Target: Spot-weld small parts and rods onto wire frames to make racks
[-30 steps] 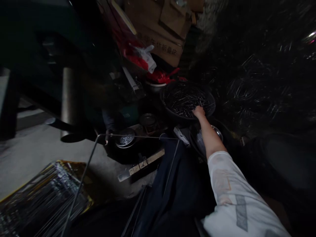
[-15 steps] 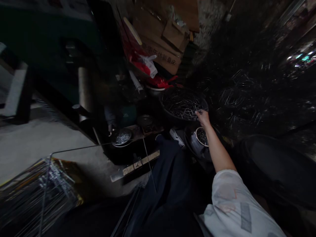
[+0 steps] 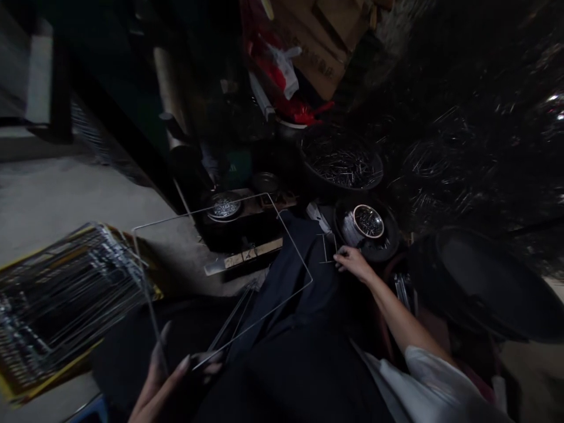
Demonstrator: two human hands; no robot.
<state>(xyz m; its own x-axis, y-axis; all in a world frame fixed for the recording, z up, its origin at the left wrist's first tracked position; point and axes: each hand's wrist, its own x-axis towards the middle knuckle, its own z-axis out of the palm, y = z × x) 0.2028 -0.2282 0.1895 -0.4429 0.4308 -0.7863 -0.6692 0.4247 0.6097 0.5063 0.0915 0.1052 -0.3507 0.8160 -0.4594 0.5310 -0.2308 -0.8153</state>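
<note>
My left hand is at the bottom left, fingers closed on the near ends of a large bent wire frame that spans over my dark trousers. My right hand is by my right knee, pinching a small bent wire piece. Just beyond it is a dark basin holding a small round metal bowl of small parts. Farther back a big black basin is full of short wire pieces.
A stack of finished wire frames lies on yellow board at the left. A low block with a round dish of small metal parts stands ahead. Cardboard boxes and red bags sit behind. Tangled wire and a black tub are at the right.
My right hand has pulled back from the big basin of wire pieces to my knee with a small wire piece. My left hand has come into view, and the wire frame has swung.
</note>
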